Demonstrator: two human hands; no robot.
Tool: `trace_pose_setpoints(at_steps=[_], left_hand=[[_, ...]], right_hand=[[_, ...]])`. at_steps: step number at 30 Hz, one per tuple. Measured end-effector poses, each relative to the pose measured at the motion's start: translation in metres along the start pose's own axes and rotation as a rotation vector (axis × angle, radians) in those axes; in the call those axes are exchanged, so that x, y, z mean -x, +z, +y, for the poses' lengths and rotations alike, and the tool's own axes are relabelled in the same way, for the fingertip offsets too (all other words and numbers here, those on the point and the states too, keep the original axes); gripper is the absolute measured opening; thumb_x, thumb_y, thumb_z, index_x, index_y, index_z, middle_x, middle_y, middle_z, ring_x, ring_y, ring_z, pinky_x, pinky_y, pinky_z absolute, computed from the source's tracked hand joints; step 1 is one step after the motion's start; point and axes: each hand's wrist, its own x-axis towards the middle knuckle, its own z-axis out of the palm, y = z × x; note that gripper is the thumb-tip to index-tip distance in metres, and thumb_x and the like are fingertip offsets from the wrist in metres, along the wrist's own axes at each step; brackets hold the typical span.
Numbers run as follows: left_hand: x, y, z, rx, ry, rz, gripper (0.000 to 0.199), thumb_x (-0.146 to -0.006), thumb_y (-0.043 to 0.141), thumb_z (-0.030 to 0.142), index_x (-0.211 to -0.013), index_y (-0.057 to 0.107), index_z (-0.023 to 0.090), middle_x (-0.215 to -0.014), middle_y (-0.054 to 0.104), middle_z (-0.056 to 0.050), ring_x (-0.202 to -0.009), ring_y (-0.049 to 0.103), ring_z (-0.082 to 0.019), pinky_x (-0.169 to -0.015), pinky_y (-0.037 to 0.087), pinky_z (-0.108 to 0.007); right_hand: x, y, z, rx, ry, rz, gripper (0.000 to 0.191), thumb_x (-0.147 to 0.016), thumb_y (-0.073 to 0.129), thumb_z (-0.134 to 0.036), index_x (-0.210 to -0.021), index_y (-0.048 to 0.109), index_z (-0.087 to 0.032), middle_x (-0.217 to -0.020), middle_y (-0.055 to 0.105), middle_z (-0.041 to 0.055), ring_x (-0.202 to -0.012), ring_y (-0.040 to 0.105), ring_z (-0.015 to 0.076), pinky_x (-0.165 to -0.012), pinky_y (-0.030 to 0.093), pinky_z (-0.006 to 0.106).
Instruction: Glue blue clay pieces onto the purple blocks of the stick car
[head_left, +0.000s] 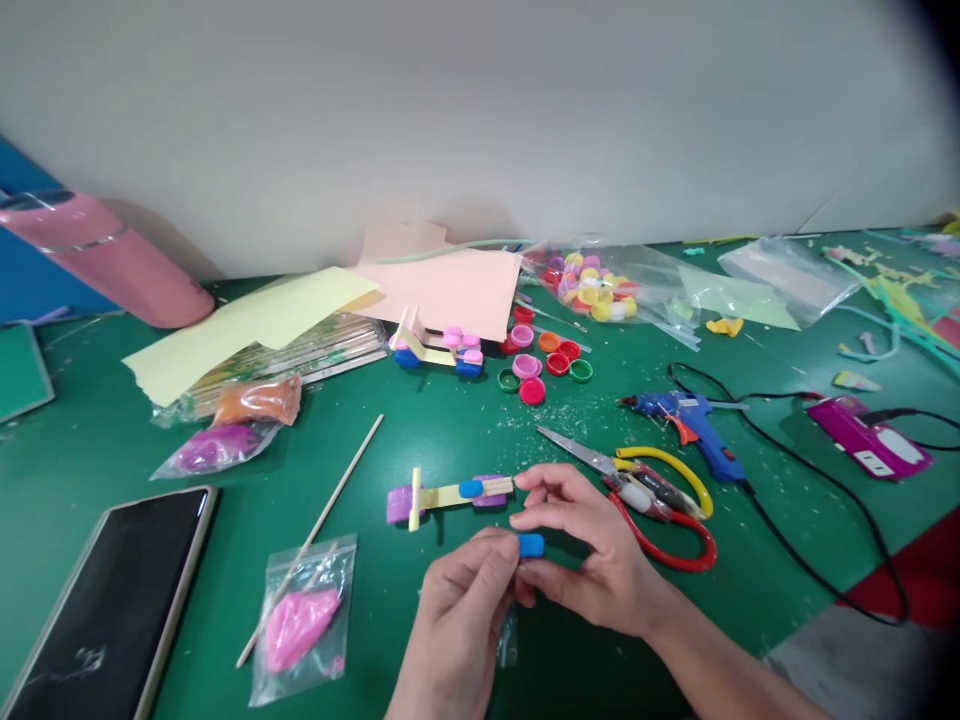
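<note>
A small blue piece (532, 545) is pinched between the thumb and fingers of my left hand (469, 600). My right hand (589, 550) curves around it from the right, thumb close beneath the piece and fingers apart. Just beyond my hands lies a small stick vehicle (446, 494) with purple wheels and a blue bit on top. Farther back stands a second vehicle (435, 352) with blue wheels and pink pieces. Scissors (577, 450) with yellow and red handles lie right of my right hand, partly behind it.
Bottle caps (532, 390) and a blue glue gun (694, 430) with a black cable lie beyond the scissors. On the left are a phone (112, 600), a thin stick (337, 490), a bag of pink clay (300, 625) and a pink bottle (127, 260). Paper (450, 290) rests by the wall.
</note>
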Motion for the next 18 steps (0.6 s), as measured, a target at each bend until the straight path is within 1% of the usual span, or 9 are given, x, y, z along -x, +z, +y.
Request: trace_pose_setpoints(at_steps=[4, 10, 14, 18], left_hand=[[0.0017, -0.0007, -0.0007, -0.053, 0.026, -0.019, 0.026, -0.067, 0.067, 0.031, -0.05, 0.064, 0.013, -0.061, 0.053, -0.001, -0.057, 0.046, -0.01, -0.054, 0.038, -0.022], [0.0039, -0.0011, -0.0008, -0.073, 0.065, 0.0, 0.026, -0.071, 0.063, 0.03, -0.052, 0.065, 0.013, -0.062, 0.052, -0.002, -0.059, 0.046, -0.011, -0.056, 0.038, -0.023], [0.0032, -0.0016, -0.0016, -0.124, 0.09, -0.003, 0.027, -0.073, 0.061, 0.029, -0.051, 0.064, 0.014, -0.061, 0.052, -0.002, -0.061, 0.046, -0.012, -0.057, 0.038, -0.024], [0.0038, -0.002, -0.0014, -0.155, 0.113, -0.011, 0.028, -0.074, 0.06, 0.03, -0.051, 0.063, 0.014, -0.063, 0.052, -0.002, -0.064, 0.047, -0.014, -0.058, 0.038, -0.024]], right_hand=[[0.0002, 0.0, -0.0002, 0.024, 0.004, -0.004, 0.021, -0.078, 0.06, -0.024, -0.099, 0.063, -0.021, -0.112, 0.049, 0.0082, -0.091, 0.054, 0.0185, -0.076, 0.048, 0.031], [0.0008, -0.0003, 0.0005, 0.011, 0.013, -0.014, 0.024, -0.076, 0.062, -0.022, -0.1, 0.063, -0.021, -0.113, 0.047, 0.0082, -0.092, 0.052, 0.0182, -0.078, 0.047, 0.031], [0.0002, -0.0002, -0.001, 0.054, 0.005, -0.007, 0.021, -0.076, 0.062, -0.022, -0.097, 0.063, -0.021, -0.112, 0.048, 0.008, -0.092, 0.053, 0.0184, -0.078, 0.047, 0.031], [0.0002, -0.0005, -0.0015, 0.083, -0.018, 0.013, 0.026, -0.076, 0.062, -0.024, -0.101, 0.062, -0.021, -0.112, 0.049, 0.0088, -0.091, 0.054, 0.0188, -0.078, 0.048, 0.032]])
